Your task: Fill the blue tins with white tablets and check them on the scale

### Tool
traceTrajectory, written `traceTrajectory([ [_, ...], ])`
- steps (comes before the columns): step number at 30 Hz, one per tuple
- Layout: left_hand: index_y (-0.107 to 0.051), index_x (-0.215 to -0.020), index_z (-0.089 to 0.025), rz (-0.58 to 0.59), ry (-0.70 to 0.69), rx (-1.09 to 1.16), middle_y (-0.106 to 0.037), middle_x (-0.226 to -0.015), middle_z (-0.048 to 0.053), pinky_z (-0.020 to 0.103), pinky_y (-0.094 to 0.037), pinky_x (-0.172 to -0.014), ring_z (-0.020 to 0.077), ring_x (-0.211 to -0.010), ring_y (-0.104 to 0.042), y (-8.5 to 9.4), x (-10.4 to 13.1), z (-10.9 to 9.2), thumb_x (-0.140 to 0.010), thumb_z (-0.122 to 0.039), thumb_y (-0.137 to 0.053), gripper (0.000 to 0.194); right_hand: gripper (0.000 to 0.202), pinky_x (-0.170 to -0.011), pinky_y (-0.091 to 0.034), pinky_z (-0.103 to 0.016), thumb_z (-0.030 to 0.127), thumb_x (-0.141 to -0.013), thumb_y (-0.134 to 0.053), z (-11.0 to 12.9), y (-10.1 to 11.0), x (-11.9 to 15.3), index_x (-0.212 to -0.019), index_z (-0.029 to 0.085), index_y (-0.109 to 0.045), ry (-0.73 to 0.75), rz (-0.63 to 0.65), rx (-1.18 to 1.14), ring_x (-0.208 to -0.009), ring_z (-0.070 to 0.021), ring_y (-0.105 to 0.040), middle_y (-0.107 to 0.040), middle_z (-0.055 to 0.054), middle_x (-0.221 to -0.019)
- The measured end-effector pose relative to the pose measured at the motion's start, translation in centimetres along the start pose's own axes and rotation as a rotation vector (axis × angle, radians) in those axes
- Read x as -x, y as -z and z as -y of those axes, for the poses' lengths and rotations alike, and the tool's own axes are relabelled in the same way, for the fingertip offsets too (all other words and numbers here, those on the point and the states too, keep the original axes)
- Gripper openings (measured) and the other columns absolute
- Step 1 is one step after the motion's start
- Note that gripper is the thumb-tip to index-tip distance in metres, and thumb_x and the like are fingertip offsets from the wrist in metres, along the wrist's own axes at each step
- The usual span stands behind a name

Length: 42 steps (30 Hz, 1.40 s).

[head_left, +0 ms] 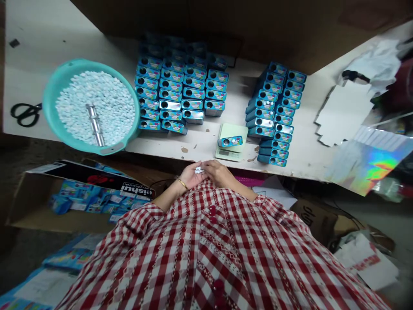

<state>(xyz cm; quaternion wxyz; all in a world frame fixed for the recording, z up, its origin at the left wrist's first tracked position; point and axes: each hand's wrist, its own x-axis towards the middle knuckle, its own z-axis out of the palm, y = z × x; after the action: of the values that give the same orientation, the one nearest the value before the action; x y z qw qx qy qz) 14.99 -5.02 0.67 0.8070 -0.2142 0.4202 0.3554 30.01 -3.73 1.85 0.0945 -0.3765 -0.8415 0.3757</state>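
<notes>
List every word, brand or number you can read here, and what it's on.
"eishui": on the black box flap.
"erry&Drink", apparently: smaller, on that same flap.
"CARAMELO", probably: on the blue tins; their other print is too blurred.
Scale display: too small to read.
Brown box at right: large letters, unclear.
White package: red print, too blurred.

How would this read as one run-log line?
left hand: palm up, holding small white pellets; right hand: beside left; pale-green square scale: blue rectangular tin on top; round turquoise plastic basin: heaped white pellets, shiny metal tube
</notes>
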Motion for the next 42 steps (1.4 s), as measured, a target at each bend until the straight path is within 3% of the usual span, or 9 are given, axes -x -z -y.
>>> traceTrajectory([
  [5, -0.063, -0.099, -0.006, 0.032, -0.03, -0.045, -0.07, -0.08, 0.012, 0.03, -0.053, -0.081, 0.0176, -0.079, -0.068, -2.1, -0.7, -0.6, -0.089, -0.017, -0.039, 0.028, 0.022, -0.087, -0.05, -0.033, 0.023, -0.09, -0.047, -2.1, 4.3, -0.3, -0.104, 0.021, -0.065, -0.066, -0.328, 0.021, -0.097, -0.0175, -0.058, -0.063, -0.008, -0.101],
  [8, -0.062, -0.104, -0.004, 0.012, -0.057, -0.07, -0.071, -0.085, 0.015, 0.03, -0.053, -0.083, 0.0199, -0.087, -0.068, -2.9, -0.7, -1.1, -0.089, -0.019, -0.039, 0.031, 0.023, -0.088, -0.05, -0.037, 0.022, -0.09, -0.047, -4.2, 6.0, -0.7, -0.105, 0.02, -0.065, -0.089, -0.359, 0.127, -0.097, -0.0198, -0.059, -0.064, -0.01, -0.103],
  [11, -0.062, -0.104, -0.004, -0.008, -0.082, -0.067, -0.071, -0.085, 0.014, 0.029, -0.053, -0.082, 0.0197, -0.086, -0.068, -2.8, -0.6, -1.3, -0.088, -0.018, -0.041, 0.03, 0.023, -0.09, -0.049, -0.039, 0.022, -0.09, -0.047, -5.6, 6.5, -0.9, -0.104, 0.021, -0.065, -0.114, -0.35, 0.154, -0.099, -0.0208, -0.059, -0.065, -0.01, -0.109],
  [14, -0.062, -0.105, -0.005, -0.027, -0.097, -0.043, -0.071, -0.084, 0.014, 0.03, -0.054, -0.08, 0.0195, -0.085, -0.069, -2.2, -0.5, -1.2, -0.088, -0.016, -0.042, 0.029, 0.024, -0.093, -0.048, -0.038, 0.024, -0.09, -0.046, -6.0, 6.7, -0.7, -0.104, 0.022, -0.065, -0.157, -0.44, 0.095, -0.103, -0.0203, -0.059, -0.065, -0.009, -0.111],
  [20, -0.063, -0.105, -0.005, -0.07, -0.119, -0.006, -0.071, -0.084, 0.015, 0.029, -0.055, -0.077, 0.02, -0.084, -0.069, -1.3, 0.1, -1.4, -0.088, -0.015, -0.041, 0.029, 0.019, -0.082, -0.052, -0.034, 0.024, -0.088, -0.05, -6.3, 8.0, 0.3, -0.093, 0.022, -0.068, -0.244, -0.622, 0.024, -0.088, -0.0182, -0.064, -0.069, -0.005, -0.091],
  [31, -0.062, -0.106, -0.006, -0.179, -0.239, 0.054, -0.071, -0.083, 0.013, 0.026, -0.056, -0.074, 0.0186, -0.085, -0.069, 1.0, 1.2, -3.4, -0.088, -0.014, -0.04, 0.03, 0.018, -0.08, -0.051, -0.033, 0.022, -0.085, -0.051, -8.1, 8.1, 2.2, -0.092, 0.02, -0.068, -0.306, -0.706, 0.049, -0.087, -0.0182, -0.063, -0.068, -0.006, -0.09],
  [42, -0.062, -0.107, -0.008, -0.205, -0.24, 0.058, -0.071, -0.081, 0.012, 0.026, -0.057, -0.071, 0.0183, -0.082, -0.069, 1.0, 1.3, -3.3, -0.087, -0.014, -0.041, 0.029, 0.021, -0.087, -0.05, -0.037, 0.025, -0.086, -0.051, -8.4, 7.6, 1.7, -0.099, 0.023, -0.067, -0.288, -0.632, 0.081, -0.095, -0.0207, -0.06, -0.065, -0.008, -0.098],
])
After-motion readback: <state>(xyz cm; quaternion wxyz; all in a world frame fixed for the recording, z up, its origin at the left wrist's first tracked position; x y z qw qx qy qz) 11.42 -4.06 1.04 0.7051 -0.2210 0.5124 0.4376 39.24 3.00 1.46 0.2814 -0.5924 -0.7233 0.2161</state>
